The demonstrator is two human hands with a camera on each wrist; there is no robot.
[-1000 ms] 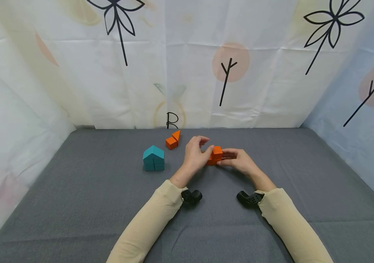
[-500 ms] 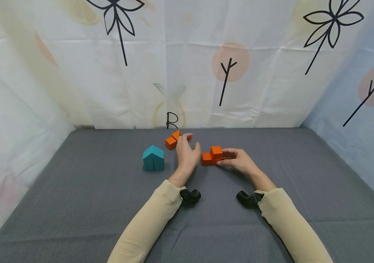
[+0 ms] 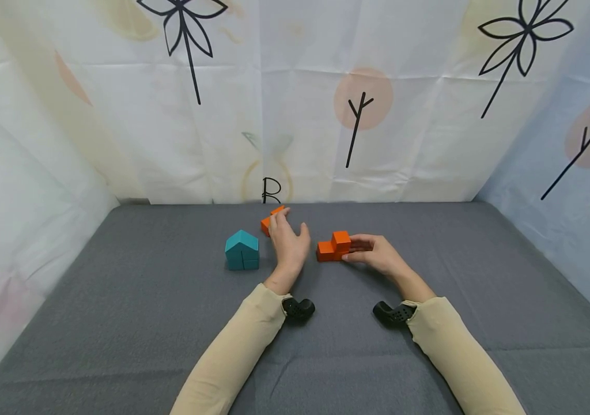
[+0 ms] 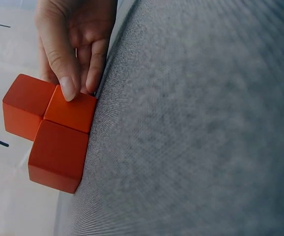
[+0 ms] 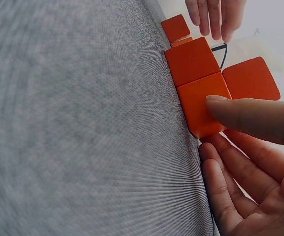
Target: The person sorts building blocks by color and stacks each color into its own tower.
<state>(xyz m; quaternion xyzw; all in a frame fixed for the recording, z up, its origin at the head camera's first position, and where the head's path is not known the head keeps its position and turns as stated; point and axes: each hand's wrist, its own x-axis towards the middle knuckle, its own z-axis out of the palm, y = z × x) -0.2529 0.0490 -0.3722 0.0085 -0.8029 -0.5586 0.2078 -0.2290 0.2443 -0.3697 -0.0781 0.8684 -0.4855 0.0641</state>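
Two orange cubes sit side by side on the cloth, and a third orange cube (image 3: pixel 341 241) rests on the right one. My right hand (image 3: pixel 375 253) holds the lower right cube (image 5: pixel 201 105), the thumb on its front face and the other fingers beside and behind it. The lower left cube (image 4: pixel 58 155) stands against it. My left hand (image 3: pixel 288 245) is apart from this stack, its fingers extended over an orange block (image 3: pixel 265 226) and an orange wedge (image 3: pixel 277 210) farther back. Those fingers partly cover both pieces; contact cannot be told.
A teal house-shaped block stack (image 3: pixel 242 251) stands left of my left hand. Grey cloth (image 3: pixel 144 323) covers the table. A printed white curtain (image 3: pixel 305 115) rises along the back edge and both sides.
My left hand has left the orange stack and moved left to the orange pieces at the back. My right hand keeps its place at the lower right cube.
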